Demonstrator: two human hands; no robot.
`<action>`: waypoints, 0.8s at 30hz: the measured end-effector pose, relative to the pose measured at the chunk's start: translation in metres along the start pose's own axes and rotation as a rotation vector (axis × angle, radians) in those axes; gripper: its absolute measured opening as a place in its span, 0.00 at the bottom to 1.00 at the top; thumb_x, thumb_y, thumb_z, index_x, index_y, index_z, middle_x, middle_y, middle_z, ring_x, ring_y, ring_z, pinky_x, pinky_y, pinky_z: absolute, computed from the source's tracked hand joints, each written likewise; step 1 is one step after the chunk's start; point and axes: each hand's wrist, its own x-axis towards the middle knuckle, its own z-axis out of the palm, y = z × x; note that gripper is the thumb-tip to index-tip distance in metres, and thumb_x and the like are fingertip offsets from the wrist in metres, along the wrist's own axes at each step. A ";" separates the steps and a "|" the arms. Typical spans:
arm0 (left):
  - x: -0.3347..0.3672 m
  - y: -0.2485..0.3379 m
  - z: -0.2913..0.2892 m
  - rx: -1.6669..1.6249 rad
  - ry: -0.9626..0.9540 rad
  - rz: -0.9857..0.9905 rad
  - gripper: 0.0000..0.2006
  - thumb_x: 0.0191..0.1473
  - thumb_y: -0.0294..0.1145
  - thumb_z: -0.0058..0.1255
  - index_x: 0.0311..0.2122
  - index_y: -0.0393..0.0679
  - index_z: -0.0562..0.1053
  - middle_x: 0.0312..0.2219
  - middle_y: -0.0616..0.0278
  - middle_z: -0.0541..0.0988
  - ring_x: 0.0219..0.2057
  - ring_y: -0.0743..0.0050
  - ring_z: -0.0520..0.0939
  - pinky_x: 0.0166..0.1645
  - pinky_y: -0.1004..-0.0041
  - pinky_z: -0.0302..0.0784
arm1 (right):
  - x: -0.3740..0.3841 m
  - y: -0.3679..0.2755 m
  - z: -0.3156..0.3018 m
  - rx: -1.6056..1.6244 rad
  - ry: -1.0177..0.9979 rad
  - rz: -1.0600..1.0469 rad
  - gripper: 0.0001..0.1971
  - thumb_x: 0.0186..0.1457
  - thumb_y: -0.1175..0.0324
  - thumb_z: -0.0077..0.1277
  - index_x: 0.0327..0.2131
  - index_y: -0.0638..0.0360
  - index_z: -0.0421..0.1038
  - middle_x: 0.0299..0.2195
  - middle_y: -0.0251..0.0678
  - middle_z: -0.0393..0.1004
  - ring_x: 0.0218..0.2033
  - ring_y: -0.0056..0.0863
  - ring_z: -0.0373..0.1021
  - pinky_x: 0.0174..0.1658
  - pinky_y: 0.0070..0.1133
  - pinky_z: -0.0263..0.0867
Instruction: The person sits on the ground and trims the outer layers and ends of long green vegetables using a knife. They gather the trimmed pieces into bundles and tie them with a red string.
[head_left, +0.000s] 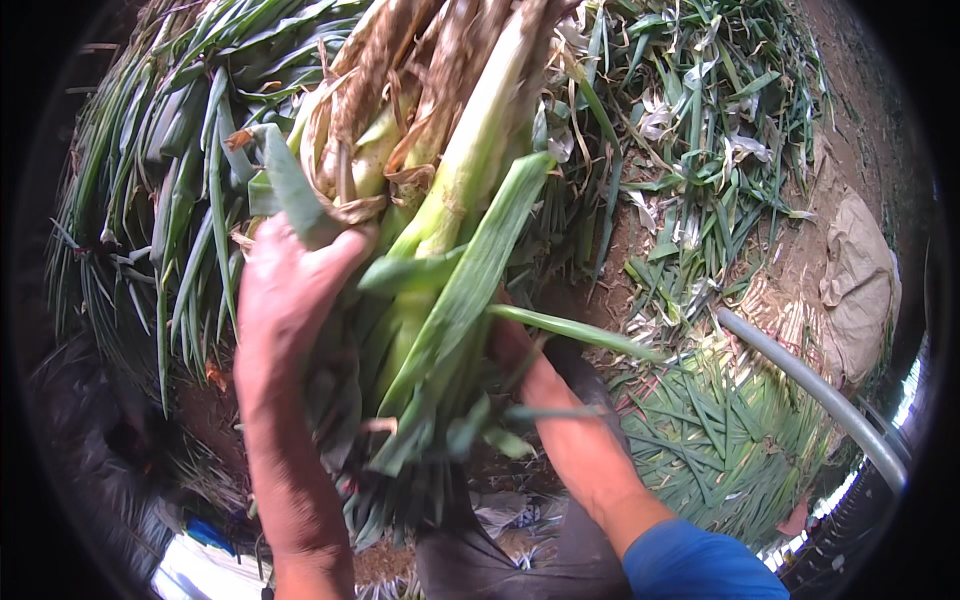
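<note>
A thick bundle of leeks (440, 210) hangs upright before me, its pale, soil-brown stalks pointing up and its green leaves drooping below. Around its left side, my left hand (300, 265) is closed, with the thumb lying across near a dry twisted strand. A folded leaf sticks up beside that thumb. My right hand (512, 335) reaches in behind the bundle from the right; leaves cover its fingers, so its grip is hidden. One long leaf (575, 332) juts out to the right over my right forearm. The upper stalks and lower leaves are smeared by motion.
A large heap of long green leaves (185, 190) lies at the left. Loose trimmings (690, 110) cover the ground at far right. Nearer right are a pile of cut greens (720, 430), a grey curved pipe (810, 390) and a crumpled tan sack (858, 280).
</note>
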 end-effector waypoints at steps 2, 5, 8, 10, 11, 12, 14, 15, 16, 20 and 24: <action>0.024 -0.064 0.053 0.087 0.414 -0.126 0.21 0.53 0.40 0.61 0.48 0.38 0.76 0.35 0.52 0.82 0.36 0.59 0.82 0.45 0.67 0.76 | 0.024 -0.005 0.009 -0.516 0.082 -0.268 0.24 0.70 0.53 0.42 0.60 0.60 0.65 0.48 0.37 0.75 0.45 0.26 0.70 0.50 0.26 0.67; 0.038 -0.145 0.110 0.136 0.693 -0.071 0.25 0.45 0.46 0.67 0.42 0.37 0.75 0.39 0.46 0.79 0.41 0.46 0.80 0.48 0.56 0.74 | 0.001 -0.016 0.035 -0.732 0.264 -0.021 0.22 0.63 0.64 0.43 0.57 0.65 0.68 0.42 0.41 0.79 0.43 0.27 0.71 0.49 0.24 0.67; 0.033 -0.128 0.105 -0.051 0.639 -0.037 0.28 0.45 0.44 0.68 0.48 0.40 0.75 0.42 0.42 0.77 0.45 0.42 0.77 0.51 0.55 0.73 | -0.012 -0.002 0.004 -0.804 0.234 -0.275 0.25 0.59 0.66 0.43 0.58 0.67 0.67 0.45 0.48 0.78 0.45 0.31 0.73 0.50 0.26 0.67; 0.027 -0.128 0.107 -0.034 0.649 -0.036 0.31 0.45 0.47 0.68 0.50 0.39 0.74 0.44 0.42 0.76 0.47 0.40 0.76 0.53 0.53 0.71 | -0.018 -0.016 0.005 -0.826 0.171 -0.171 0.25 0.57 0.70 0.42 0.59 0.61 0.66 0.49 0.52 0.77 0.51 0.44 0.74 0.55 0.29 0.67; 0.027 -0.128 0.112 -0.009 0.618 -0.090 0.33 0.44 0.48 0.68 0.53 0.39 0.73 0.47 0.41 0.74 0.49 0.40 0.75 0.56 0.53 0.69 | -0.020 -0.029 0.014 -0.890 0.189 -0.086 0.25 0.56 0.71 0.41 0.58 0.66 0.66 0.47 0.55 0.77 0.48 0.47 0.75 0.53 0.31 0.68; 0.029 -0.129 0.118 0.030 0.627 -0.066 0.35 0.44 0.49 0.68 0.54 0.40 0.72 0.48 0.40 0.74 0.51 0.40 0.74 0.57 0.53 0.68 | -0.021 -0.031 0.018 -0.920 0.227 -0.143 0.25 0.56 0.70 0.42 0.57 0.69 0.66 0.47 0.57 0.76 0.49 0.49 0.74 0.54 0.32 0.68; 0.031 -0.123 0.122 0.037 0.605 -0.046 0.38 0.44 0.52 0.67 0.57 0.39 0.70 0.50 0.39 0.73 0.54 0.40 0.72 0.61 0.53 0.65 | -0.024 -0.032 0.024 -1.081 0.307 -0.334 0.26 0.58 0.67 0.49 0.58 0.73 0.63 0.50 0.61 0.72 0.53 0.54 0.70 0.58 0.35 0.65; 0.028 -0.111 0.120 0.085 0.589 -0.071 0.39 0.46 0.52 0.66 0.59 0.39 0.69 0.50 0.38 0.73 0.55 0.41 0.70 0.61 0.52 0.63 | -0.030 -0.039 0.040 -1.160 0.369 -0.469 0.29 0.59 0.63 0.53 0.59 0.69 0.62 0.55 0.61 0.68 0.56 0.55 0.66 0.61 0.36 0.62; 0.029 -0.109 0.123 0.130 0.604 -0.059 0.38 0.48 0.51 0.65 0.58 0.37 0.68 0.50 0.39 0.73 0.55 0.40 0.71 0.61 0.52 0.63 | -0.038 -0.049 0.054 -1.177 0.341 -0.556 0.29 0.58 0.62 0.54 0.60 0.68 0.62 0.56 0.59 0.67 0.58 0.53 0.65 0.62 0.35 0.60; 0.008 -0.103 0.128 0.012 0.621 0.051 0.33 0.53 0.33 0.57 0.63 0.35 0.62 0.55 0.39 0.69 0.58 0.37 0.68 0.65 0.52 0.59 | -0.058 -0.081 0.136 -1.489 0.164 -0.936 0.32 0.54 0.62 0.59 0.61 0.62 0.63 0.60 0.55 0.62 0.61 0.55 0.59 0.64 0.39 0.56; -0.041 -0.102 0.150 0.016 0.646 0.230 0.32 0.47 0.33 0.56 0.58 0.31 0.64 0.57 0.31 0.64 0.60 0.33 0.64 0.66 0.50 0.60 | -0.033 -0.073 0.185 -1.544 -0.086 -1.049 0.33 0.53 0.58 0.60 0.60 0.61 0.64 0.61 0.56 0.62 0.60 0.56 0.60 0.64 0.42 0.55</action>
